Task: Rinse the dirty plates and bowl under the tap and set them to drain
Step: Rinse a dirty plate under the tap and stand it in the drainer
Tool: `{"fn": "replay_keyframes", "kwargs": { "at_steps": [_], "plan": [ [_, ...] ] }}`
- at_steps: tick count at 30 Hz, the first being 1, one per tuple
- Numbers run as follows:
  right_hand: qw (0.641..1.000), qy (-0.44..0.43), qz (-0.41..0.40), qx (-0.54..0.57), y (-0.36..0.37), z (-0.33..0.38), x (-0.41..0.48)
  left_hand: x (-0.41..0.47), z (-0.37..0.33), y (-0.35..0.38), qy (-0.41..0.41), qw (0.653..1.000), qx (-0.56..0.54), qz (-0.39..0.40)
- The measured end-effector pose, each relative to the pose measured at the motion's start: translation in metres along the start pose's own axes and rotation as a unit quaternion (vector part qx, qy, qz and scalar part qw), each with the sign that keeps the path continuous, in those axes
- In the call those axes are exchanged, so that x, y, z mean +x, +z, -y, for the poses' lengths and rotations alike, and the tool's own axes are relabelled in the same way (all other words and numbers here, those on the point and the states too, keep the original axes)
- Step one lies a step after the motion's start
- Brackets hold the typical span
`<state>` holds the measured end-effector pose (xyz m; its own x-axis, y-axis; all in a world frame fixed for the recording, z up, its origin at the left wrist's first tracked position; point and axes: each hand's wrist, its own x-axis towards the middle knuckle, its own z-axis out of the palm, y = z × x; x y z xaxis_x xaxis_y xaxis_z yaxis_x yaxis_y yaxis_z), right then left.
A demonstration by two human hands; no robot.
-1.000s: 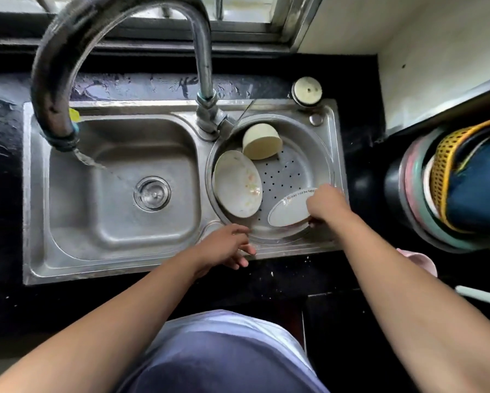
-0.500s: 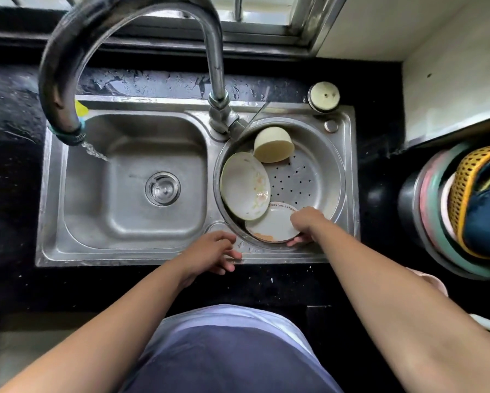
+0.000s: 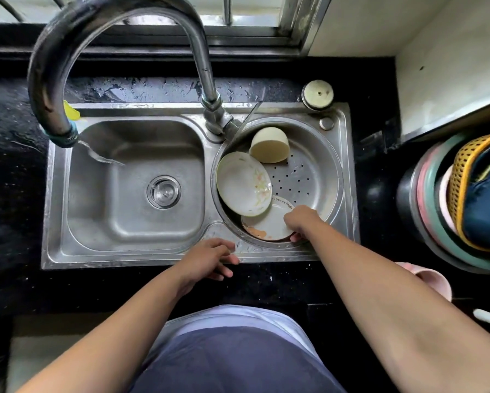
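The round right basin [image 3: 317,154] holds three dishes. A cream bowl [image 3: 269,146] lies tipped at its back. A white plate with a flower pattern [image 3: 242,184] leans against the left wall. A small white plate with lettering and orange smears [image 3: 266,222] rests at the front, partly under the flowered plate. My right hand [image 3: 300,221] grips that small plate at its right edge. My left hand [image 3: 209,258] rests on the sink's front rim, fingers apart, holding nothing. The tap [image 3: 62,131] runs water into the left basin [image 3: 136,180].
A black wet counter [image 3: 11,194] surrounds the steel sink. Stacked tubs with a yellow basket [image 3: 465,188] stand at the right. A pink cup [image 3: 434,279] sits near my right forearm. A round lid [image 3: 318,93] lies behind the sink.
My right hand has slid the small plate from the basin's right side toward the front, lowering it under the flowered plate. The left hand stays on the rim.
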<state>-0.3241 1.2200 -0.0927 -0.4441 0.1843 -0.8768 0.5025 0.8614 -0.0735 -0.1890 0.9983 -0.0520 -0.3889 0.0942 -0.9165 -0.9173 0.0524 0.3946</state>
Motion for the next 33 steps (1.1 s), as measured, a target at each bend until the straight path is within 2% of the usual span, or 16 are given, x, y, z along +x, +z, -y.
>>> {"fn": "replay_keyframes", "kwargs": {
  "at_steps": [6,14,18,20,23,28,31,33],
  "plan": [
    [0.996,0.013,-0.028,0.083,-0.004,-0.003,-0.017,-0.013,0.005,-0.002,-0.003,0.999,0.031,-0.008],
    [0.968,0.024,-0.217,0.124,0.015,-0.025,-0.061,-0.021,0.018,-0.027,0.009,0.988,0.147,0.037],
    [0.939,-0.002,-0.220,0.265,0.058,-0.054,-0.107,-0.030,0.028,-0.034,0.023,0.973,0.215,0.078],
    [0.915,0.012,-0.221,0.338,0.092,-0.073,-0.137,-0.037,0.041,-0.038,0.027,0.959,0.255,0.122],
    [0.869,0.078,-0.212,0.439,0.179,-0.103,-0.177,-0.047,0.068,-0.049,0.022,0.923,0.337,0.186],
    [0.778,0.200,-0.094,0.589,0.379,-0.152,-0.261,-0.067,0.127,-0.060,-0.008,0.843,0.482,0.239],
    [0.737,0.274,-0.076,0.614,0.480,-0.183,-0.319,-0.071,0.156,-0.047,-0.016,0.767,0.596,0.238],
    [0.685,0.317,-0.084,0.651,0.541,-0.200,-0.360,-0.078,0.181,-0.028,-0.010,0.704,0.659,0.264]
  ]
}}
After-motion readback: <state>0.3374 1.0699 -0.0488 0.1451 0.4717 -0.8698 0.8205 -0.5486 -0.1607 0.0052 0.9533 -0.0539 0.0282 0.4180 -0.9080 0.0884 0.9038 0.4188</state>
